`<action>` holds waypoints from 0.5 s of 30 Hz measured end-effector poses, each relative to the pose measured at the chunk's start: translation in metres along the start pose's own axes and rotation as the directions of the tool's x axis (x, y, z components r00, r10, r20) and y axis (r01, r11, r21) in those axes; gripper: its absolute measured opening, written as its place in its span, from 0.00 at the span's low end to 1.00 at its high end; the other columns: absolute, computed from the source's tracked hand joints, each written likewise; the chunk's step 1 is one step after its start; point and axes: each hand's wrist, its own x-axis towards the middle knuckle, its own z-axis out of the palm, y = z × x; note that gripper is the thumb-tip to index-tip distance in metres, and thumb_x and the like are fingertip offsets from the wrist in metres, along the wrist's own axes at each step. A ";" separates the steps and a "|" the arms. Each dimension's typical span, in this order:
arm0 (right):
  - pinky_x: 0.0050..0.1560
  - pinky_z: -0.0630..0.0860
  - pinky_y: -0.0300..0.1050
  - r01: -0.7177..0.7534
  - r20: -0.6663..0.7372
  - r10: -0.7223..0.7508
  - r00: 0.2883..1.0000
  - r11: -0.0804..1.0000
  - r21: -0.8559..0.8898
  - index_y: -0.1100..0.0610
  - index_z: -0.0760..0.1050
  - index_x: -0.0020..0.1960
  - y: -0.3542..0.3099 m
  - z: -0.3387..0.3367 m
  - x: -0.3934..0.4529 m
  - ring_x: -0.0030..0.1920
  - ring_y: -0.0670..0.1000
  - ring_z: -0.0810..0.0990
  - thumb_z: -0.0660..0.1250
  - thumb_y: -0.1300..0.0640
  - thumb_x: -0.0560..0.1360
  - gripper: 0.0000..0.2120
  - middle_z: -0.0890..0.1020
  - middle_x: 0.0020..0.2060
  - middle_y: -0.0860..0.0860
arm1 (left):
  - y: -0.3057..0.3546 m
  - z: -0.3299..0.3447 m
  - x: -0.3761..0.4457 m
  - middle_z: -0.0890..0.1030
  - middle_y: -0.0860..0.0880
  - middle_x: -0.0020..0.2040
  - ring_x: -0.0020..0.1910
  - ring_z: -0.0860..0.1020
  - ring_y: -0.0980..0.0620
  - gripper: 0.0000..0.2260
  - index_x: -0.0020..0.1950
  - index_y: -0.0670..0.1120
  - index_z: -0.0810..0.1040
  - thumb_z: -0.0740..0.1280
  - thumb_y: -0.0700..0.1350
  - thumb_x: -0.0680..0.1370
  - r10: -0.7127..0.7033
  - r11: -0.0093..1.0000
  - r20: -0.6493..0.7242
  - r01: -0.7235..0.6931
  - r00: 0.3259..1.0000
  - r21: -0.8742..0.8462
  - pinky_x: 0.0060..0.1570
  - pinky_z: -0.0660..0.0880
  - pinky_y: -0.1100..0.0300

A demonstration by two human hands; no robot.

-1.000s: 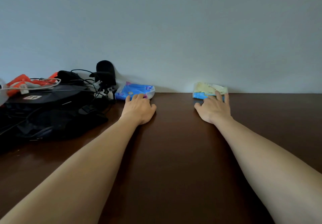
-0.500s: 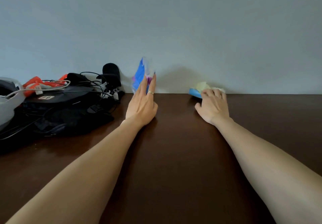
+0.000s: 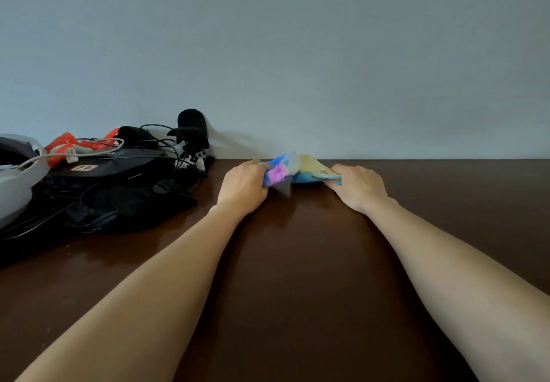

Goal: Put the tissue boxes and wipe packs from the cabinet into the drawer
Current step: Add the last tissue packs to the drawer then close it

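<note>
On the dark brown cabinet top (image 3: pixel 297 262), near the wall, my two hands hold two soft packs pressed together. My left hand (image 3: pixel 244 186) grips a blue and purple wipe pack (image 3: pixel 276 172), which is blurred. My right hand (image 3: pixel 358 186) grips a yellow and blue tissue pack (image 3: pixel 311 170). The packs touch in the middle, between my hands, just above the surface. No drawer is in view.
A black bag (image 3: pixel 113 194) with tangled cables, an orange strap (image 3: pixel 64 143) and a black foam-tipped microphone (image 3: pixel 192 127) fills the left side. A grey headset (image 3: pixel 15 185) lies at the far left edge. A plain grey wall (image 3: pixel 297 54) rises behind.
My left hand lifted the blue pack on edge, then carried it right. My right hand closed on the yellow pack and drew it left and nearer. The two packs now meet.
</note>
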 end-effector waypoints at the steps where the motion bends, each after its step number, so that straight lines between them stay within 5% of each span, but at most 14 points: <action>1: 0.42 0.70 0.50 0.001 0.013 -0.001 1.000 1.000 -0.003 0.47 0.76 0.58 -0.002 -0.001 -0.002 0.52 0.60 0.80 0.62 0.41 0.81 0.12 0.83 0.50 0.53 | 0.000 0.001 -0.001 0.78 0.47 0.47 0.51 0.79 0.40 0.11 0.55 0.49 0.82 0.65 0.41 0.75 0.012 1.000 0.029 -0.012 1.000 0.001 0.40 0.64 0.56; 8: 0.42 0.69 0.48 0.049 0.032 -0.047 0.998 0.997 -0.066 0.49 0.73 0.56 -0.026 -0.037 -0.056 0.56 0.58 0.79 0.64 0.42 0.79 0.12 0.81 0.52 0.50 | 0.012 -0.028 -0.049 0.75 0.51 0.56 0.59 0.74 0.48 0.15 0.63 0.57 0.81 0.66 0.47 0.76 -0.029 0.999 0.141 0.035 0.990 -0.037 0.47 0.69 0.56; 15: 0.43 0.69 0.49 0.018 0.052 -0.019 0.998 1.000 0.020 0.50 0.73 0.63 -0.063 -0.089 -0.169 0.61 0.56 0.72 0.64 0.44 0.79 0.16 0.77 0.58 0.50 | 0.042 -0.100 -0.156 0.73 0.49 0.63 0.65 0.70 0.46 0.19 0.67 0.52 0.79 0.66 0.54 0.76 -0.051 0.993 0.235 0.074 0.971 -0.090 0.58 0.73 0.52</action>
